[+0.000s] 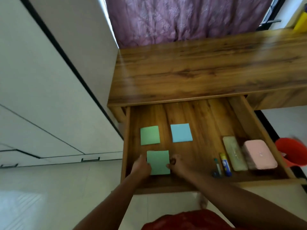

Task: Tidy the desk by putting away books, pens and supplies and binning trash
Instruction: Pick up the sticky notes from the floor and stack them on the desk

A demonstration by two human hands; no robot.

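The wooden desk's drawer [242, 117] is pulled out. Inside lie a green sticky-note pad [150, 135] and a blue pad [181, 132] side by side. Nearer the front lies a second green pad [158, 161]. My left hand [141, 168] holds its left edge and my right hand [177, 166] pinches its right edge, on the drawer floor. At the drawer's right sit a pen [218, 167], a glue stick [225, 164], a pale pencil case [234, 153] and a pink case [259, 155].
The desk top [199, 68] is bare wood. A purple curtain [182, 19] hangs behind it. A white cabinet [49, 80] stands to the left. A red bin [292, 151] sits on the floor at the right. A yellow object [301, 22] stands far right.
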